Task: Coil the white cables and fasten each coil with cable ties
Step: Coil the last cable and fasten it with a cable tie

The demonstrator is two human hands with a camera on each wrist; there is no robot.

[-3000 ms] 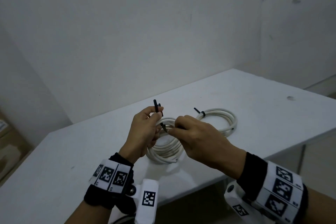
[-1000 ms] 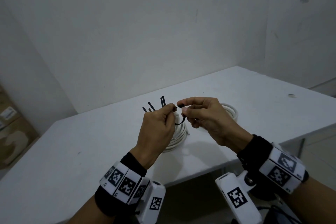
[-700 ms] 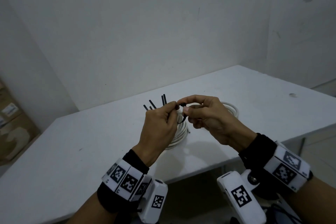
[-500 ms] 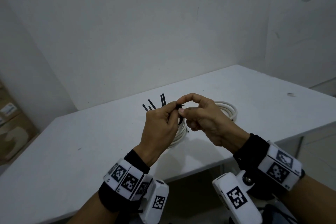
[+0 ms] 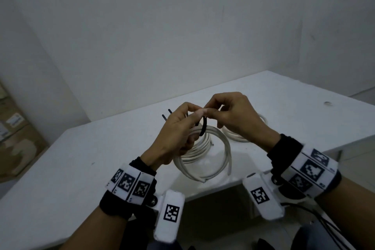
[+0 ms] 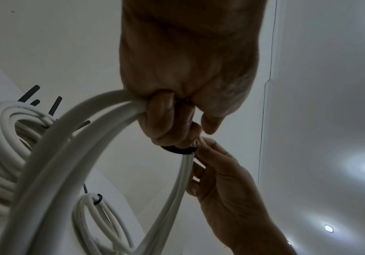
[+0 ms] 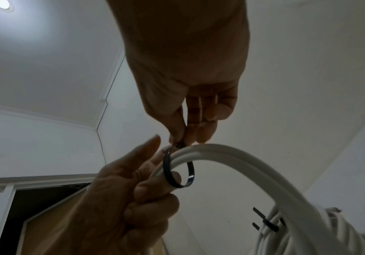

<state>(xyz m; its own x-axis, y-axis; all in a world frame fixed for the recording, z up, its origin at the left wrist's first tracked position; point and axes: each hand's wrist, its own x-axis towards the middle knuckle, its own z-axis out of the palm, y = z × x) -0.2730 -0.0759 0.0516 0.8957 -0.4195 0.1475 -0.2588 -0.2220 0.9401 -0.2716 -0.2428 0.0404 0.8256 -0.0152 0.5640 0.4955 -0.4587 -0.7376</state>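
My left hand (image 5: pixel 194 115) holds a white cable coil (image 5: pixel 203 154) up above the white table (image 5: pixel 81 168), fingers curled round its strands (image 6: pixel 103 110). A black cable tie (image 5: pixel 204 126) is looped loosely round those strands (image 7: pixel 177 172). My right hand (image 5: pixel 209 110) pinches the tie's end (image 7: pixel 180 144) right against the left fingertips. Black tie ends (image 5: pixel 165 116) stick up past the left knuckles. A second white coil (image 5: pixel 233 136) lies on the table behind my right hand, with a black tie (image 6: pixel 98 201) fastened on it.
The table meets a bare white wall (image 5: pixel 182 36) at the back and its front edge (image 5: pixel 213 191) runs just under my wrists. Cardboard boxes (image 5: pixel 14 138) stand on the floor at the left.
Over three seconds both hands lifted the coil off the table and the tie came round its strands. In the last second the fingertips stay together at the tie.
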